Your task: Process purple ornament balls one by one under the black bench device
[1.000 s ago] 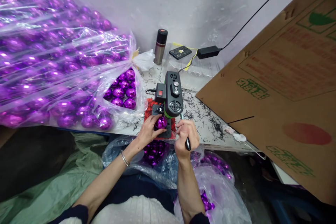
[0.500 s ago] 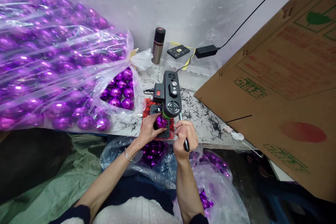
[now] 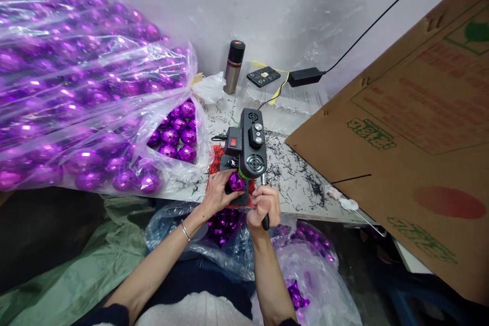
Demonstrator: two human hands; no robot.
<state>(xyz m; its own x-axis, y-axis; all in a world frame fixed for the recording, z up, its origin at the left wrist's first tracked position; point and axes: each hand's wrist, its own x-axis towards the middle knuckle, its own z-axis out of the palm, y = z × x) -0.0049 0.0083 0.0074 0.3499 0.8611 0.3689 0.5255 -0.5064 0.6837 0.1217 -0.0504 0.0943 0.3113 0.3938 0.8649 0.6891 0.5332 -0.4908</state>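
My left hand (image 3: 218, 193) grips a shiny purple faceted ball (image 3: 236, 182), thumb and fingers on its sides. The ball sits on the dark base of a small black bench drill press (image 3: 252, 143), under its head. Any drill bit is hidden from above by the head. To the right, my right hand (image 3: 264, 206) is wrapped round the black-gripped lever (image 3: 266, 221) of the press. A red mat (image 3: 216, 155) shows beneath the base.
A large clear bag (image 3: 95, 112) of purple balls fills the left. Behind stand a thermos (image 3: 234, 67), a phone (image 3: 263, 76) and a power adapter (image 3: 305, 77). A cardboard box (image 3: 405, 142) rises on the right. Black shavings (image 3: 280, 163) litter the table; bagged purple pieces (image 3: 223, 224) lie below its edge.
My right hand has moved slightly left and toward me with the lever, which hangs steeper. My left hand still holds the ball in the same place. The whole view has shifted a little.
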